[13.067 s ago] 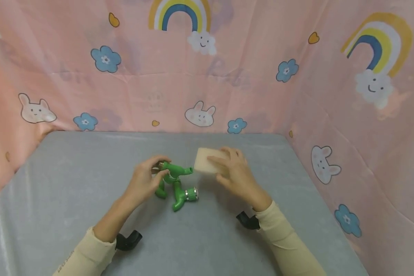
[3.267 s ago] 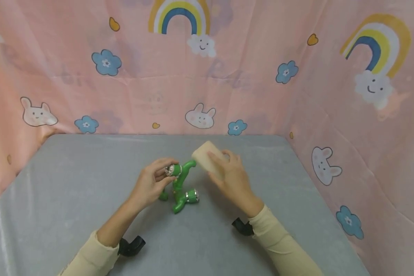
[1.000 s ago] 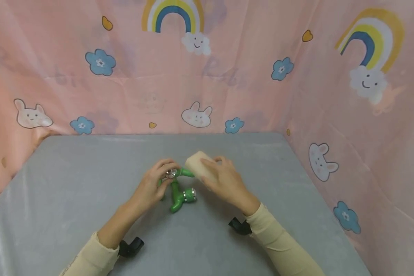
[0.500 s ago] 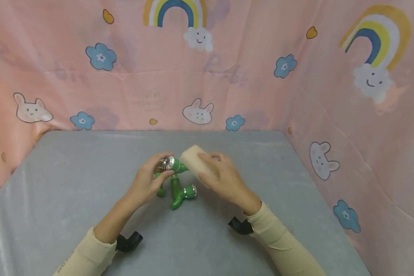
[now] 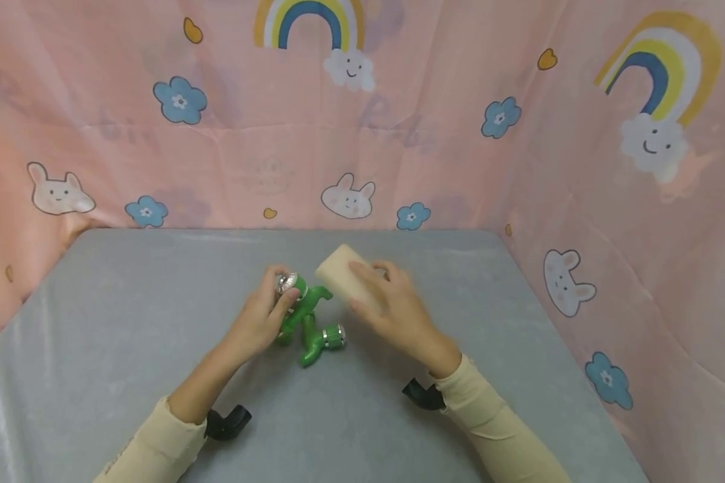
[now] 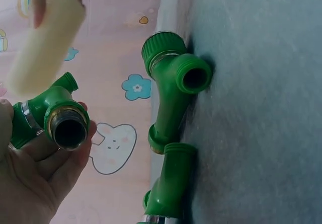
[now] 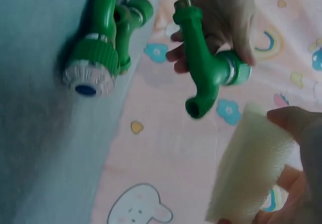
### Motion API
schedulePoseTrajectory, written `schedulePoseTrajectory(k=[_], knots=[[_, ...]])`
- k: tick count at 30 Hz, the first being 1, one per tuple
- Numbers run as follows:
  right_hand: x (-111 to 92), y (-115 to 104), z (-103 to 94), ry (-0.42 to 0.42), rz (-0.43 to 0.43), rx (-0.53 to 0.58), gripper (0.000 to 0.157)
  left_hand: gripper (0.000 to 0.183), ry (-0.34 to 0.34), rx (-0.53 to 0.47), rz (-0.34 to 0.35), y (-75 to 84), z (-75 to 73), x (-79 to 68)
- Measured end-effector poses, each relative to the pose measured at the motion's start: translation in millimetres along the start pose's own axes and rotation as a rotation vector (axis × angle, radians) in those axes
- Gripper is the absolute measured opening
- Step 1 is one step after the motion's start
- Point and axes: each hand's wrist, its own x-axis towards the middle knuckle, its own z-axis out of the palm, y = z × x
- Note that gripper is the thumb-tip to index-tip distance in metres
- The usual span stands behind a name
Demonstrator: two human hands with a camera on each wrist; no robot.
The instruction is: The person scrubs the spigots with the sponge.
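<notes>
My left hand [image 5: 258, 320] holds a green faucet [image 7: 200, 58] by its silver-capped knob, above the table. In the right wrist view its spout points down and its threaded inlet points up. My right hand [image 5: 403, 314] grips a cream sponge [image 5: 349, 274] between thumb and fingers, close to the spout but apart from it in the right wrist view. Two more green faucets lie on the table below the left hand. One faucet [image 5: 314, 343] shows its knob to the right; the other faucet [image 6: 173, 183] is mostly hidden in the head view.
The grey table [image 5: 362, 422] reaches back to a pink printed curtain [image 5: 447, 168], which also closes off the right side. Black curved pieces [image 5: 228, 422] stick out at both wrists, beside the beige sleeves.
The left hand has turned the faucet, so its spout now shows more and its body slants down. The sponge has drawn slightly back from the spout. The faucets on the table stay put.
</notes>
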Motion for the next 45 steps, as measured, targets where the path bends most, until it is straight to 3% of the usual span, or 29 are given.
schedulePoseTrajectory(k=[3, 6, 12, 14, 18, 23, 30, 33, 36, 39, 42, 45], knots=[[0.4, -4.0, 4.9, 0.009, -0.124, 0.011, 0.058, 0.036, -0.007, -0.032, -0.011, -0.1, 1.4, 1.2], [-0.1, -6.6, 10.2, -0.006, -0.196, 0.001, 0.058, 0.038, -0.056, -0.144, -0.015, 0.0, 1.7, 1.9], [-1.6, -5.9, 15.4, -0.023, -0.171, -0.039, 0.06, 0.037, -0.211, -0.465, -0.034, -1.3, -0.3, 1.9], [-1.2, -4.3, 14.6, -0.014, -0.155, -0.043, 0.059, 0.04, -0.26, -0.522, -0.032, -1.6, -2.1, 1.5], [1.6, -1.8, 10.0, 0.006, -0.142, -0.064, 0.058, 0.067, -0.337, -0.589, -0.032, -2.4, -6.7, 1.0], [5.0, 2.8, 2.2, -0.007, -0.118, -0.093, 0.057, 0.083, -0.362, -0.605, -0.048, -3.3, -11.2, 1.5], [6.4, 9.6, -9.3, -0.028, -0.062, -0.147, 0.057, 0.082, -0.321, -0.571, -0.107, -6.7, -12.1, 3.4], [5.6, 8.3, -9.2, 0.02, -0.114, -0.107, 0.058, 0.068, -0.286, -0.535, -0.139, -7.9, -11.5, 4.3], [4.8, 3.6, -4.3, 0.084, -0.227, -0.048, 0.058, 0.053, -0.267, -0.514, -0.148, -7.7, -9.6, 5.0], [3.5, -0.9, 3.8, 0.133, -0.318, -0.03, 0.058, 0.049, -0.282, -0.501, -0.136, -4.9, -7.7, 4.1], [2.1, -3.5, 10.7, 0.157, -0.334, -0.053, 0.059, 0.051, -0.313, -0.49, -0.129, 0.3, -6.7, 1.8], [2.0, -2.0, 14.6, 0.155, -0.283, -0.061, 0.061, 0.05, -0.323, -0.478, -0.124, 3.8, -7.1, -0.6]])
